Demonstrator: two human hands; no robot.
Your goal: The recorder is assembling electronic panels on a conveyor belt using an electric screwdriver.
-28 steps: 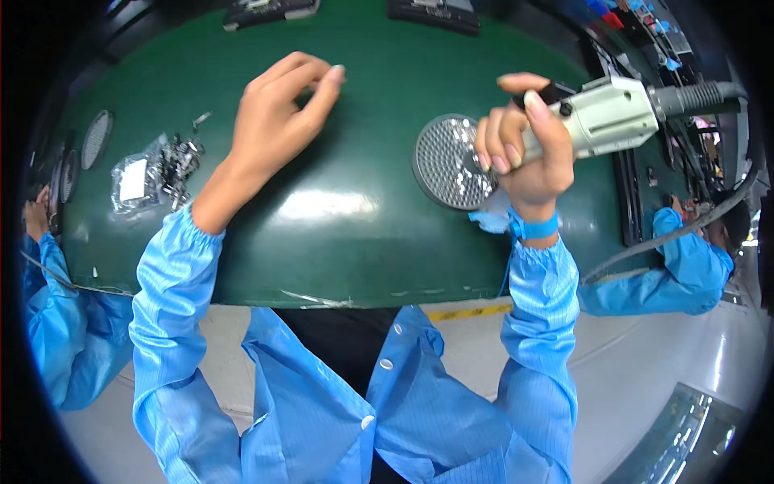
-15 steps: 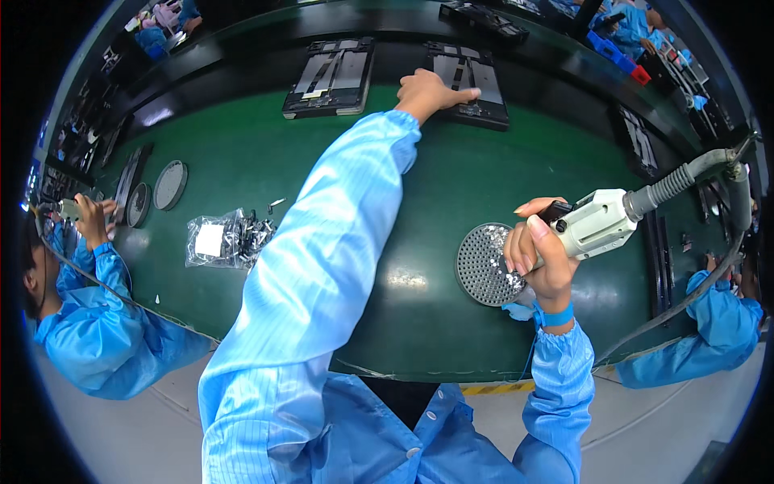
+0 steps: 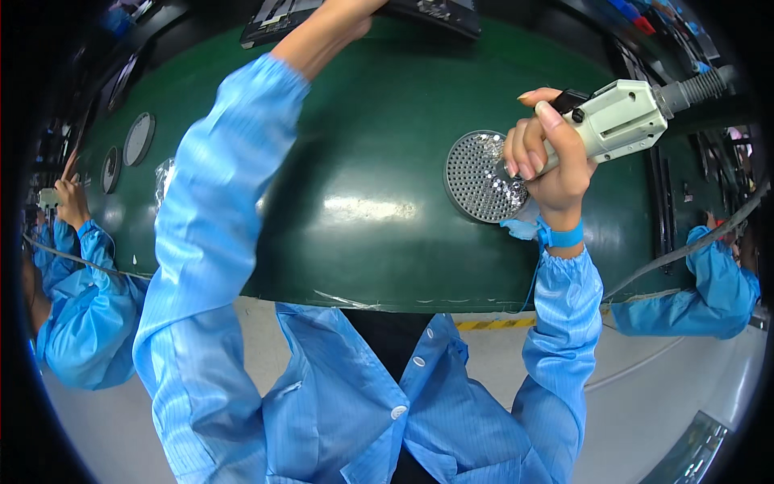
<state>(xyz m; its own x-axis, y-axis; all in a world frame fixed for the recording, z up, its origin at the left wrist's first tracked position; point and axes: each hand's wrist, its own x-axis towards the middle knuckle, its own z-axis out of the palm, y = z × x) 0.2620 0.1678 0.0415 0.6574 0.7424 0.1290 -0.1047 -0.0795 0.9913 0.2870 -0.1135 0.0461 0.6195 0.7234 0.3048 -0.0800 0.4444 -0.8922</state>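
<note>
My right hand (image 3: 548, 153) is wrapped round a pale power screwdriver (image 3: 617, 117) with a black lever, its tip hidden behind my fingers. The hand is over the right side of a round perforated dish (image 3: 463, 181) scattered with small shiny pieces, seemingly screws. At the top edge, my left hand (image 3: 348, 14) is beside the near left edge of a flat black device (image 3: 442, 14). Its fingers run out of the picture, so their grip is hidden. Another flat black device (image 3: 262, 32) lies to the left, partly cut off.
A ribbed hose (image 3: 693, 90) runs from the screwdriver to the upper right. Two round dishes (image 3: 139, 139) lie at the left. A clear bag (image 3: 164, 177) is mostly behind my left sleeve. Co-workers in blue sit at the left (image 3: 89, 323) and right (image 3: 685, 298).
The view has tilted down, so the bench things stand higher in the picture. My left hand has shifted left from the top of the right-hand device. My right hand keeps the screwdriver.
</note>
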